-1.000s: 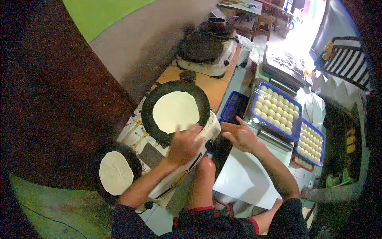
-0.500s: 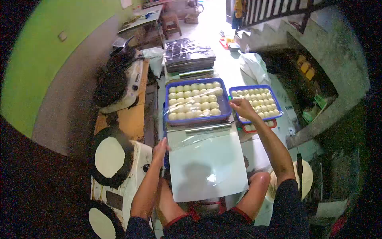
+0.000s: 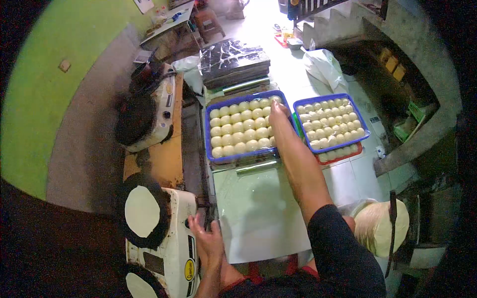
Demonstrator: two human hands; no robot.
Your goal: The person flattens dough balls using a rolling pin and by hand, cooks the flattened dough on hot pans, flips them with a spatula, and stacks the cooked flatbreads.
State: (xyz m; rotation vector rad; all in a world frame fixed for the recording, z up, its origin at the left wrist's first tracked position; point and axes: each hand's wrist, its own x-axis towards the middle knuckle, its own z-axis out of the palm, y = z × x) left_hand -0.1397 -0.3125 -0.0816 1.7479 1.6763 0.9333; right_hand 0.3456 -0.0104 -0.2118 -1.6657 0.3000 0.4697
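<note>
Beyond the glossy white worktop's far edge, a blue rectangular plastic tray holds rows of round, pale dough balls. The right hand is at the tray's far right corner, its grip unclear. The left hand spreads its fingers near the worktop's left edge, beside a white stove.

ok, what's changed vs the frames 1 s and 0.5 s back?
Left hand moved off the griddle edge and back beside the stove, open. Right hand reached over the larger blue tray, near its far right corner; can't tell whether the fingers grip a dough ball. View turned right. Unchanged: flatbread on the griddle.
</note>
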